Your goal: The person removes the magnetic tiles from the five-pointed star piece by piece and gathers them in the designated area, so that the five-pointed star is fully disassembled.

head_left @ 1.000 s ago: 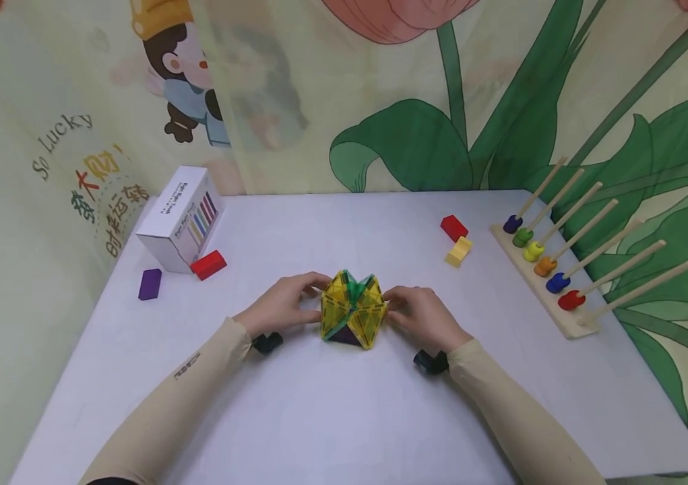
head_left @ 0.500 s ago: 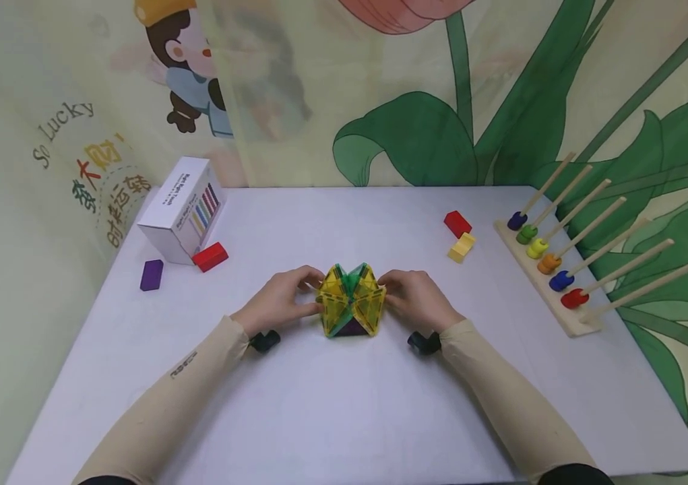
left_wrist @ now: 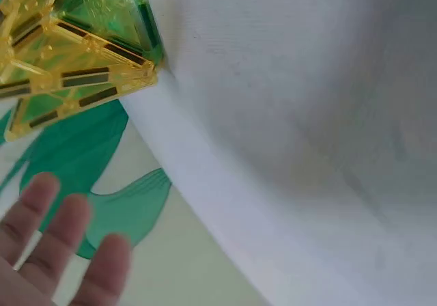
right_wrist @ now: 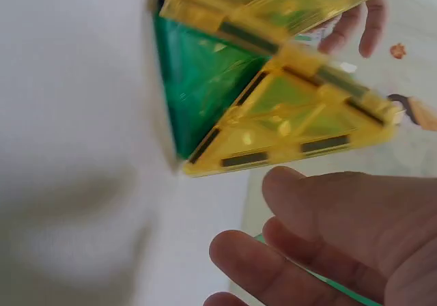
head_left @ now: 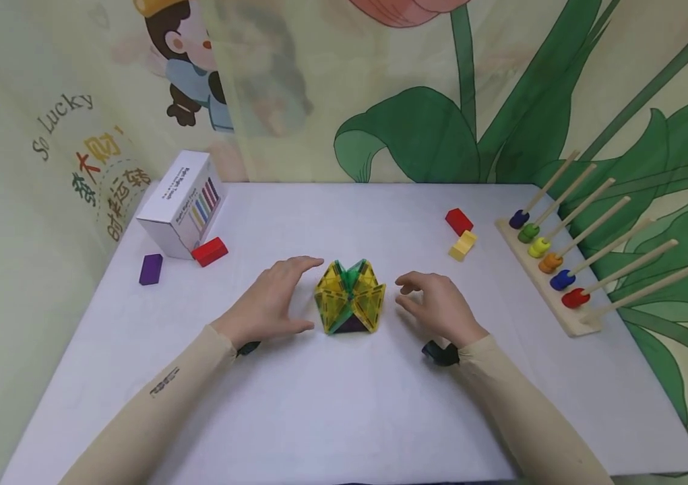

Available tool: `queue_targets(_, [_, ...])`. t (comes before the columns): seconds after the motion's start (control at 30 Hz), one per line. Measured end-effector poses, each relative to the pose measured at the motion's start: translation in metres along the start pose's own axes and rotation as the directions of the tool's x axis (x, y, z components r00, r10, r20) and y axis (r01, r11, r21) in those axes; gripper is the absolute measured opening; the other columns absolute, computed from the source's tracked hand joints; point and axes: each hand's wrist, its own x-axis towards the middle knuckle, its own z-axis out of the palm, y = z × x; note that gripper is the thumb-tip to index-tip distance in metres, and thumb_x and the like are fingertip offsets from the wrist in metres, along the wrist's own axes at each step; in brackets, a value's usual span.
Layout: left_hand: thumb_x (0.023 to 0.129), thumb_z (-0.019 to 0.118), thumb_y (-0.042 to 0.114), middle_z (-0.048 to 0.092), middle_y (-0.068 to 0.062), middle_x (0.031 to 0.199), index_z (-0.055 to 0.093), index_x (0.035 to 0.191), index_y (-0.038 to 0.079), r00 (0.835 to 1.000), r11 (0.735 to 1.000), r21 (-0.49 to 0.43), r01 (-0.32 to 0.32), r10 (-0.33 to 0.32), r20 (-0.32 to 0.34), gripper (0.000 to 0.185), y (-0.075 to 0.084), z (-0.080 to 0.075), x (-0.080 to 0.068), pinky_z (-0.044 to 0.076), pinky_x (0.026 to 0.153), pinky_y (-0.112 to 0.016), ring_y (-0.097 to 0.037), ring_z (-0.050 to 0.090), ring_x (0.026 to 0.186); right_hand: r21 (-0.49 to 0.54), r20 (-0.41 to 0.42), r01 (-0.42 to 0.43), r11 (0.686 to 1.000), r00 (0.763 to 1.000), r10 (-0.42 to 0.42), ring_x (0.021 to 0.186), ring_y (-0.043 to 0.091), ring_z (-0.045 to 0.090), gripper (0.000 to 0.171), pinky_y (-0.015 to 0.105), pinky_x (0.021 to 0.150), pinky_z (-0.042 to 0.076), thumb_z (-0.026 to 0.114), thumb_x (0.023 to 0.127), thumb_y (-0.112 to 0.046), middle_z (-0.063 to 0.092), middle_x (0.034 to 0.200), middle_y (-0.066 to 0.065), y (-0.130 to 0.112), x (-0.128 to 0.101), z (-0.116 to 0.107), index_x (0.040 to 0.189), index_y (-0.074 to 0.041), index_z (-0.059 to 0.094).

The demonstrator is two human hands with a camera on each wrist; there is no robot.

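Both grips empty beside 1 tile figure (head_left: 350, 298).

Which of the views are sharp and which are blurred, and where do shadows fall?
Head view: sharp, evenly lit, soft shadows under the left hand and right hand. Left wrist view: tile structure fairly crisp, fingers soft. Right wrist view: tiles and close fingers blurred.

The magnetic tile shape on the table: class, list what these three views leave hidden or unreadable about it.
- Head view: the magnetic tile shape hides its own far side and underside.
- Left wrist view: cut off by the top and left edges.
- Right wrist view: blurred and cut off at the top edge.
- Its tile count: cannot tell.
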Motion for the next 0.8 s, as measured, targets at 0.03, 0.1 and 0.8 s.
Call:
queue_targets(0.03, [0.072, 0.095, 0.038, 0.038, -0.004, 0.164, 0.031, 0.16, 0.024, 0.999, 0.999, 0.033, -0.036, 0.036, -0.009, 0.11, 0.002, 0.0, -0.001, 0.04, 0.117, -0.059, -0.029, 0.042, 0.147, 0.001, -0.014, 0.001, 1.0, 1.0, 0.0, 0.104, 0.029, 0.071, 0.031, 0.051, 0.097, 0.054, 0.077, 0.093, -0.022, 0.08, 0.104, 0.006, -0.001, -0.004, -0.002, 0.122, -0.01, 0.074])
queue_targets(0.1, [0.07, 0.096, 0.04, 0.032, -0.003, 0.168, 0.035, 0.159, 0.025, 0.995, 0.99, 0.099, -0.097, 0.099, -0.015, 0.109, 0.006, -0.001, -0.001, 0.037, 0.117, -0.06, -0.029, 0.037, 0.152, 0.006, -0.037, 0.0, 1.0, 0.999, 0.0, 0.101, 0.029, 0.071, 0.028, 0.049, 0.092, 0.055, 0.077, 0.094, -0.025, 0.079, 0.1, 0.005, -0.005, -0.01, -0.004, 0.117, -0.01, 0.075])
queue_targets(0.8, [0.082, 0.086, 0.036, 0.056, -0.005, 0.152, 0.073, 0.123, 0.022, 0.927, 0.76, 0.549, -0.348, 0.367, 0.079, 0.045, 0.034, 0.01, 0.024, 0.038, 0.119, -0.048, -0.027, 0.044, 0.149, -0.093, -0.127, 0.145, 0.985, 0.98, -0.156, 0.057, 0.004, 0.057, 0.032, 0.02, 0.05, 0.043, 0.085, 0.086, -0.037, 0.079, 0.083, 0.0, -0.053, -0.03, 0.032, 0.105, -0.012, 0.079])
